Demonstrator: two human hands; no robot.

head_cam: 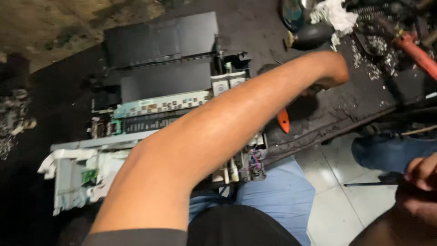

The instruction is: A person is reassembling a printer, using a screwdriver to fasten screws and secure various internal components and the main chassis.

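Note:
A dismantled printer (164, 77) with black covers and a pale green circuit strip (159, 105) lies on the dark workbench (255, 36). My left forearm stretches across it to the upper right. My left hand (331, 73) is bent down at the wrist, so its fingers are hidden. An orange tool tip (283, 120) shows just below the forearm, and I cannot tell whether the hand grips it. At the lower right my right hand (421, 180) is curled around the end of a thin black rod (368, 184) above the tiled floor.
White plastic printer parts (68, 175) hang over the bench's near edge. A white rag (337, 16), a dark rounded object (314, 34), a red-handled tool (416, 52) and metal scraps crowd the far right of the bench. Blue trouser legs (277, 191) are below.

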